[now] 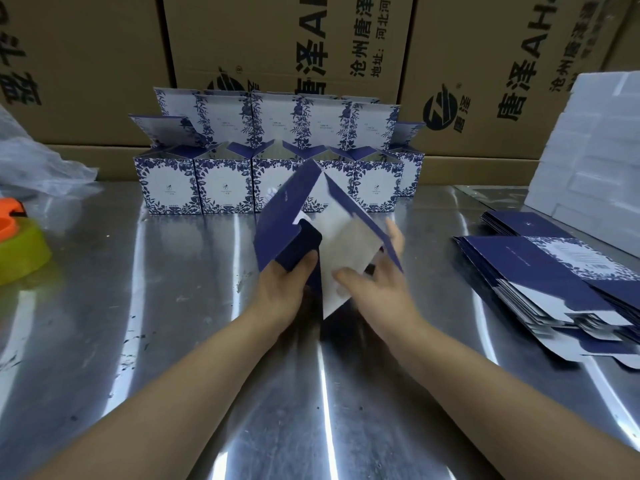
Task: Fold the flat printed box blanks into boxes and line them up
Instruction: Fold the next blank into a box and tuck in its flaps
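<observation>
A half-opened navy and white box blank (294, 216) stands tilted above the middle of the steel table, its white inside facing me. My left hand (287, 289) grips its left navy flap and panel from below. My right hand (374, 282) holds the right side, thumb on the white inner panel and fingers behind the navy wall. Behind it, several folded blue-flowered boxes (225, 181) stand in rows with lids up. A stack of flat blanks (540, 271) lies at the right.
Large brown cartons (277, 46) wall off the back of the steel table (173, 306). White foam blocks (595, 150) are piled at the right rear. A yellow-green tape roll with an orange dispenser (17, 244) and a clear plastic bag (34, 161) sit at the left.
</observation>
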